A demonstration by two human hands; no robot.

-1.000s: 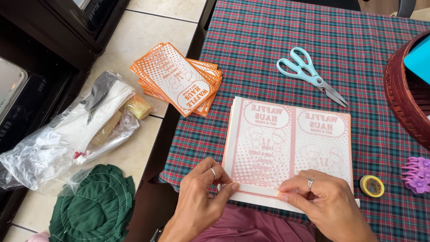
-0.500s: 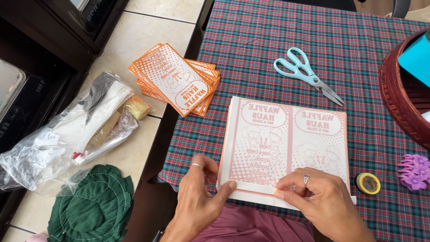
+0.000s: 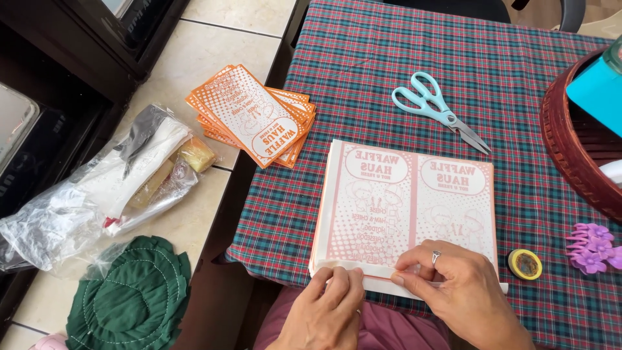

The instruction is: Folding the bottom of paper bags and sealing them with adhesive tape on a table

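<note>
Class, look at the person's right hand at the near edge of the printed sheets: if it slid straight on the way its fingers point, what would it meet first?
The right hand points left along the near edge of the stack of printed sheets. Going straight on, it would likely meet the left hand first, whose fingertips press that same edge close by.

Both hands press the near edge of a pink printed paper stack [image 3: 408, 207] on the plaid tabletop [image 3: 363, 84]: left hand [image 3: 330, 311], right hand [image 3: 460, 291]; scissors [image 3: 437, 110] lie at one o'clock.

Pink-printed white paper stack [image 3: 408, 207] flat at plaid table's near edge.
</note>
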